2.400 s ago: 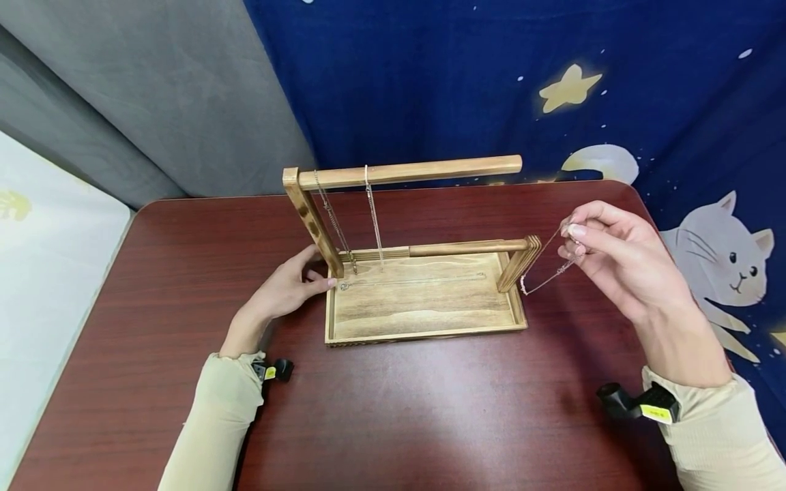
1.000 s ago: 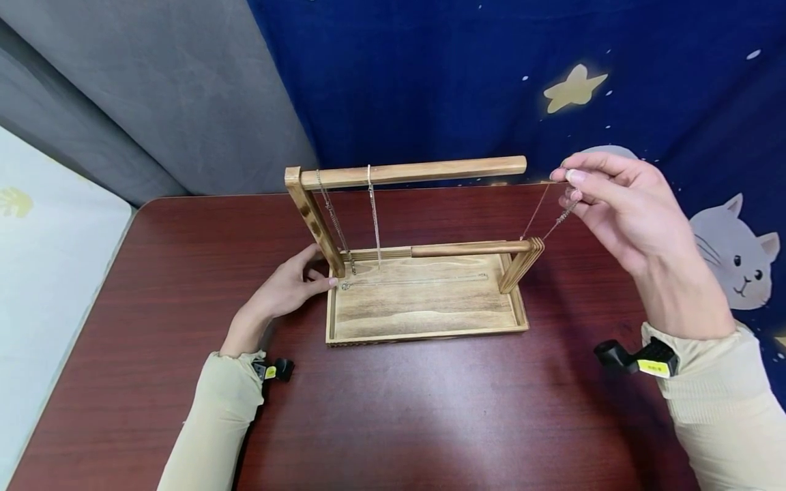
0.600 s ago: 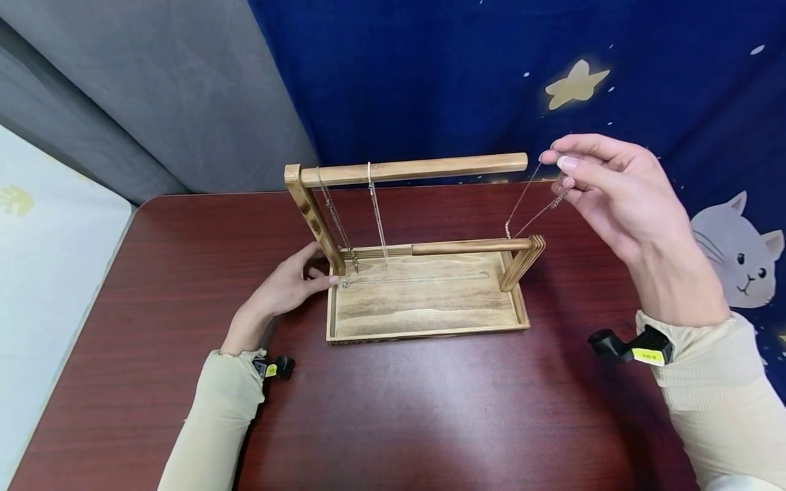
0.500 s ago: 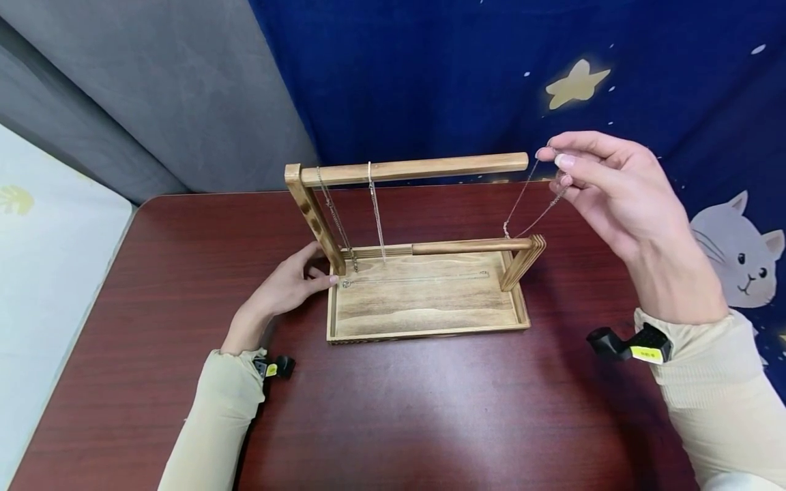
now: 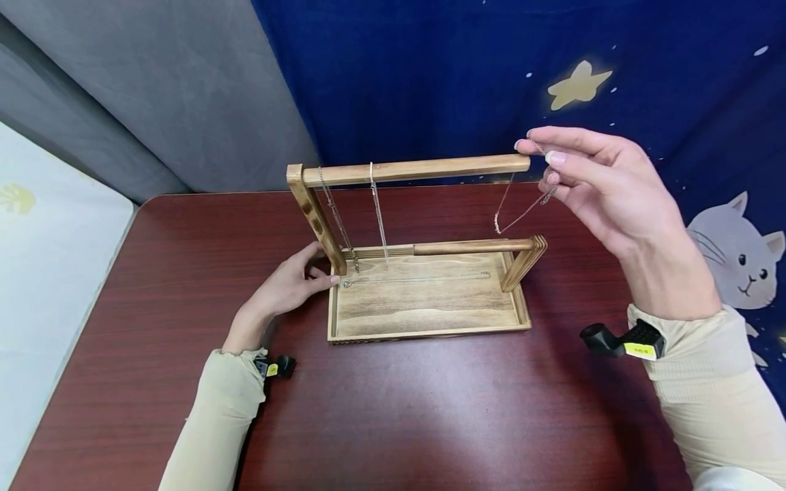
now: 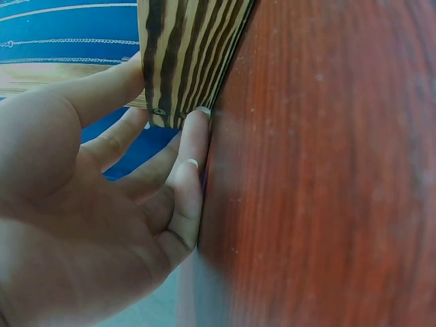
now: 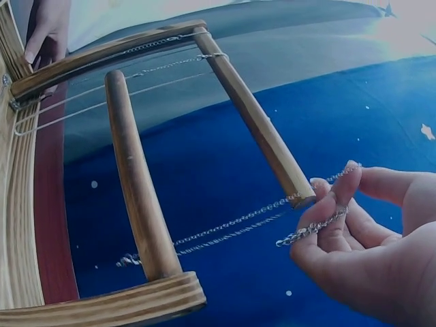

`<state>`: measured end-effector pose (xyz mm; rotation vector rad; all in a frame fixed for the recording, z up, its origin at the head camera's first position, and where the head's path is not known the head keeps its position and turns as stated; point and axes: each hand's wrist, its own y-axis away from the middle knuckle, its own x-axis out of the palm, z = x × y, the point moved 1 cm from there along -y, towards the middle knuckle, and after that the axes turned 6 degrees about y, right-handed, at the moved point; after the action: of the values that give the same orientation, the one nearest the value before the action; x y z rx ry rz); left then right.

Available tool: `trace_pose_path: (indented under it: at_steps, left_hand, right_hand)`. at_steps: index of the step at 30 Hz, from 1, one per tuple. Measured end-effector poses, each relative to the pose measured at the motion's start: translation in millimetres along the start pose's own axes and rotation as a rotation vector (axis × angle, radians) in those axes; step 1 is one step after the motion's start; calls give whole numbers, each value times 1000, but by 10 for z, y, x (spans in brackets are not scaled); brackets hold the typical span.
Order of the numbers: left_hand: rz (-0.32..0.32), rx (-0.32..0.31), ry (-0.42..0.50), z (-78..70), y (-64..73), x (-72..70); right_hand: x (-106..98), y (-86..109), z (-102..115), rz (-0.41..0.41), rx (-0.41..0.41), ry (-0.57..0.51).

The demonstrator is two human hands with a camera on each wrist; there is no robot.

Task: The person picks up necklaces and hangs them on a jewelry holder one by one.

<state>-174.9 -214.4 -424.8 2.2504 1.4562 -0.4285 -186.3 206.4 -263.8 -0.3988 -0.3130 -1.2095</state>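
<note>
A wooden jewelry stand (image 5: 430, 310) has a tray base, a long upper bar (image 5: 442, 166) and a shorter lower bar (image 5: 469, 247). My left hand (image 5: 282, 286) grips the tray's left end, thumb at the post's foot; the left wrist view shows fingers against the striped wood (image 6: 191, 54). At the upper bar's free right end, my right hand (image 5: 614, 191) pinches a thin chain necklace (image 5: 497, 224). Its loop hangs below the bar's end, one strand passing behind the bar. In the right wrist view the necklace (image 7: 231, 223) stretches beside the bar tip.
Two necklaces hang on the upper bar's left half: a darker chain (image 5: 334, 215) by the post and a silver chain (image 5: 379, 221). Another thin necklace (image 5: 417, 279) lies straight in the tray. The red-brown table (image 5: 393, 416) ends at the curtains (image 5: 417, 75).
My right hand has risen and moved left from beside the tray to the upper bar's end, carrying the necklace. My left hand has stayed on the stand.
</note>
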Motion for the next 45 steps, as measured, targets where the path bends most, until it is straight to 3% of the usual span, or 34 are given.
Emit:
trace_pose_path:
  at_steps: [6,22,37,45]
  left_hand:
    - [-4,10,3,16,-2,1]
    - [2,18,8,25,-1,0]
    - [9,8,10,28,8,-6]
    - [12,14,9,2,4,-14]
  right_hand:
    - [52,3,8,59,5,14]
    - [236,-17,2,72,-21,93]
    - [407,-24,12,66,-30,266]
    - [512,-85,-16,94,-48,303]
